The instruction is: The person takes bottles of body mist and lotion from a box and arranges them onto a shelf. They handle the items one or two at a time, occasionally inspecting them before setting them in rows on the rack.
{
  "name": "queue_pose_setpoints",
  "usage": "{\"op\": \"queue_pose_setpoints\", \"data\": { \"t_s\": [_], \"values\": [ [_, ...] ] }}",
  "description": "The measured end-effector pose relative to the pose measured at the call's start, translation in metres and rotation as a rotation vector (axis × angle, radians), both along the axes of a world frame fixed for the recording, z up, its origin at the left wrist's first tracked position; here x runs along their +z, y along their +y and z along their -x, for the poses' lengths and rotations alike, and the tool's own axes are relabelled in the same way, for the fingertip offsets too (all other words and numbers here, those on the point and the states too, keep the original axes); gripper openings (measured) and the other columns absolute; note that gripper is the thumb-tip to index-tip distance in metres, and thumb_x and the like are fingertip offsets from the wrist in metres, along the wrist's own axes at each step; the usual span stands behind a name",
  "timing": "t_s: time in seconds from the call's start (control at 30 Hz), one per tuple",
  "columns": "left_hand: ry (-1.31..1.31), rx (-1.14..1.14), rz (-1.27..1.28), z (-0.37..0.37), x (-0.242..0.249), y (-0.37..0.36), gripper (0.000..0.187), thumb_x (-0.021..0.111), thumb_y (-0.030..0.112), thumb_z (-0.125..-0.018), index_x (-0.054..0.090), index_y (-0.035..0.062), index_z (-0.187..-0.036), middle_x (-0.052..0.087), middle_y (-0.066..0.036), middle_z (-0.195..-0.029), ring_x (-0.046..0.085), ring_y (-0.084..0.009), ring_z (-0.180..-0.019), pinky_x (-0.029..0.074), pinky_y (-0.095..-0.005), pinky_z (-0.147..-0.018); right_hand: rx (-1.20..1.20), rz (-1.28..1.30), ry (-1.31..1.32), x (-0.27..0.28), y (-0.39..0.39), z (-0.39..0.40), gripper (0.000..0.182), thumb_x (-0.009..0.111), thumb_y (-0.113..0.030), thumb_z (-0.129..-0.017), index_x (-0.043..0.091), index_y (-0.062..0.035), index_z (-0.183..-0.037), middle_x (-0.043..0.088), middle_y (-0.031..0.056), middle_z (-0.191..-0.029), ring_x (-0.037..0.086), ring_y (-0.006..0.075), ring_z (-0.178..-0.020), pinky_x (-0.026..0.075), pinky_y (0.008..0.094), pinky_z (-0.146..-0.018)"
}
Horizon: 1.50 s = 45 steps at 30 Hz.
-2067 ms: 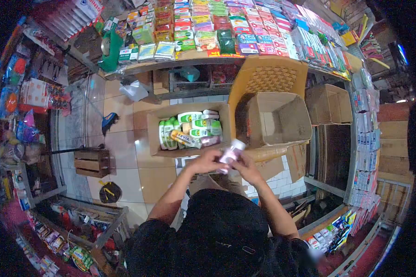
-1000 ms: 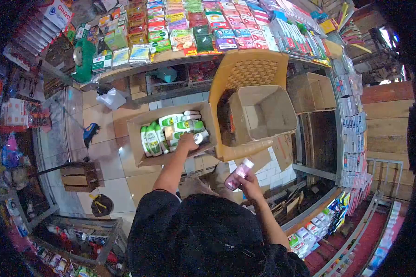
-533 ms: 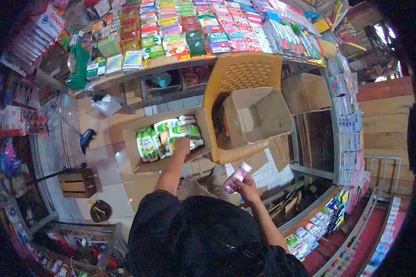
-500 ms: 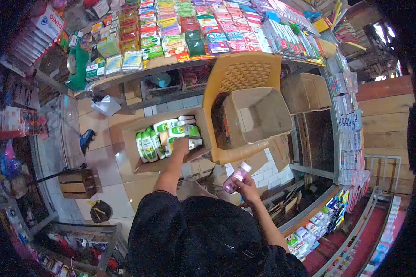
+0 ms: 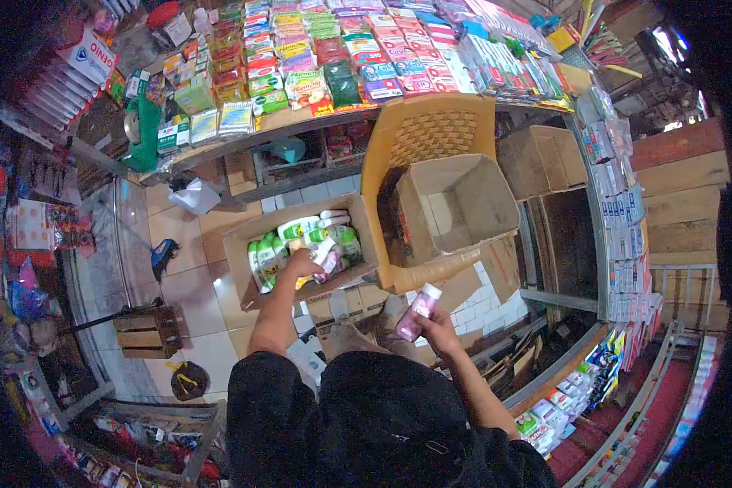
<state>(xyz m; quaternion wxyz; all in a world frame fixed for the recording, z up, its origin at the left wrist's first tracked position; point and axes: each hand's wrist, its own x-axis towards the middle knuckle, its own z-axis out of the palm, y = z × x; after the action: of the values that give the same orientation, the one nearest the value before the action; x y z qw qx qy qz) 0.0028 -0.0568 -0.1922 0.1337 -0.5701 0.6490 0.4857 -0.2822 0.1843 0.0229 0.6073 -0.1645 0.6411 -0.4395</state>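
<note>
My right hand [image 5: 441, 332] is closed around the lower part of a translucent pink bottle [image 5: 417, 313] with a white cap, tilted up to the right. My left hand [image 5: 302, 264] is inside an open cardboard box [image 5: 244, 286], its fingers closed against a white-and-pink bottle [image 5: 327, 259]; part of that grip is hidden. Several white-and-green bottles [image 5: 267, 259] lie packed in the box around this hand, some on their sides.
A woven-back plastic chair [image 5: 431, 130] stands right of the box and carries an open carton [image 5: 455, 203]. Another carton [image 5: 541, 163] is farther right. A counter [image 5: 244, 138] with packaged goods runs across the back. A wooden crate [image 5: 148, 332] sits on the tiled floor.
My left hand has drawn back slightly to the left within the box, and a white-and-pink bottle now shows at its fingers. My right hand still holds the pink bottle, nearly unmoved.
</note>
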Motion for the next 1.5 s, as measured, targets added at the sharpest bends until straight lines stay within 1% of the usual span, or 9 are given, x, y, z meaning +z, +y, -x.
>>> {"op": "queue_pose_setpoints", "data": {
  "t_s": [0.3, 0.47, 0.63, 0.7, 0.8, 1.0, 1.23, 1.33, 1.5],
  "values": [
    [0.234, 0.416, 0.105, -0.027, 0.023, -0.002, 0.078, 0.082, 0.033, -0.059, 0.054, -0.0087, -0.118, 0.063, -0.021, -0.115, 0.063, -0.0294, -0.103, 0.049, -0.036, -0.089, 0.017, -0.035, -0.178, -0.011, -0.011, 0.002, 0.027, 0.066, -0.014, -0.089, 0.059, -0.0024, -0.112, 0.065, 0.0049, -0.103, 0.062, 0.0133, -0.092, 0.05, 0.0298, -0.083],
    [0.648, 0.36, -0.022, -0.008, 0.183, -0.004, 0.057, 0.081, 0.018, -0.068, 0.058, -0.0036, -0.115, 0.067, -0.008, -0.102, 0.063, -0.017, -0.09, 0.05, -0.0311, -0.081, 0.022, 0.042, -0.311, 0.008, -0.074, -0.018, 0.028, 0.067, -0.016, -0.089, 0.059, -0.004, -0.114, 0.064, 0.003, -0.103, 0.062, 0.0145, -0.095, 0.05, 0.0322, -0.084],
    [0.618, 0.324, -0.005, 0.022, 0.273, 0.034, 0.067, 0.085, 0.022, -0.065, 0.055, -0.0034, -0.119, 0.066, -0.01, -0.103, 0.064, -0.0186, -0.092, 0.05, -0.0333, -0.085, 0.102, 0.198, -0.49, 0.044, -0.105, -0.023, 0.028, 0.067, -0.014, -0.089, 0.058, -0.0068, -0.115, 0.063, 0.0032, -0.108, 0.061, 0.015, -0.1, 0.049, 0.0364, -0.09],
    [0.668, 0.275, 0.017, 0.034, 0.213, 0.057, 0.071, 0.086, 0.023, -0.062, 0.054, -0.0039, -0.119, 0.066, -0.011, -0.105, 0.063, -0.0194, -0.093, 0.049, -0.0333, -0.086, 0.106, 0.227, -0.513, 0.042, -0.099, -0.02, 0.032, 0.067, -0.013, -0.089, 0.057, -0.0082, -0.119, 0.063, 0.0028, -0.111, 0.06, 0.0161, -0.104, 0.048, 0.0389, -0.092],
    [0.792, 0.273, -0.008, 0.067, 0.243, 0.089, 0.07, 0.084, 0.022, -0.061, 0.053, -0.0034, -0.118, 0.064, -0.011, -0.105, 0.061, -0.0182, -0.093, 0.05, -0.0327, -0.084, 0.069, 0.229, -0.488, 0.041, -0.076, -0.004, 0.037, 0.066, -0.012, -0.089, 0.054, -0.008, -0.124, 0.062, 0.0024, -0.114, 0.059, 0.0171, -0.107, 0.047, 0.0391, -0.095],
    [0.982, 0.563, -0.387, 0.123, 0.226, 0.122, 0.024, 0.063, 0.027, -0.09, 0.061, 0.0032, -0.093, 0.063, -0.006, -0.076, 0.062, -0.015, -0.063, 0.052, -0.0312, -0.059, -0.177, 0.304, -0.474, 0.056, -0.015, 0.059, 0.035, 0.062, -0.014, -0.092, 0.053, -0.0064, -0.125, 0.062, 0.0034, -0.114, 0.059, 0.0175, -0.107, 0.047, 0.0372, -0.096],
    [1.104, 0.205, -0.689, 0.215, 0.265, 0.121, 0.029, 0.066, 0.012, -0.078, 0.057, 0.0009, -0.104, 0.063, -0.016, -0.106, 0.065, -0.0235, -0.093, 0.052, -0.0364, -0.082, -0.379, 0.515, -0.424, 0.057, 0.058, 0.144, 0.032, 0.06, -0.015, -0.093, 0.055, -0.0052, -0.123, 0.062, 0.0038, -0.115, 0.062, 0.0162, -0.1, 0.049, 0.0357, -0.091],
    [1.181, 0.041, -0.827, 0.277, 0.297, 0.14, 0.034, 0.065, 0.013, -0.069, 0.057, 0.0002, -0.1, 0.056, -0.022, -0.123, 0.055, -0.0291, -0.114, 0.041, -0.0386, -0.1, -0.439, 0.583, -0.373, 0.069, 0.084, 0.175, 0.032, 0.063, -0.017, -0.092, 0.056, -0.005, -0.121, 0.063, 0.0031, -0.112, 0.062, 0.015, -0.097, 0.049, 0.0338, -0.089],
    [1.128, -0.068, -0.861, 0.383, 0.312, 0.195, 0.041, 0.068, 0.014, -0.063, 0.056, 0.0008, -0.101, 0.06, -0.008, -0.083, 0.061, -0.0175, -0.073, 0.051, -0.0296, -0.069, -0.57, 0.489, -0.044, 0.073, 0.133, 0.232, 0.047, 0.072, -0.025, -0.085, 0.057, -0.002, -0.124, 0.064, 0.0054, -0.112, 0.058, 0.0141, -0.103, 0.046, 0.033, -0.093]
  ]
}}
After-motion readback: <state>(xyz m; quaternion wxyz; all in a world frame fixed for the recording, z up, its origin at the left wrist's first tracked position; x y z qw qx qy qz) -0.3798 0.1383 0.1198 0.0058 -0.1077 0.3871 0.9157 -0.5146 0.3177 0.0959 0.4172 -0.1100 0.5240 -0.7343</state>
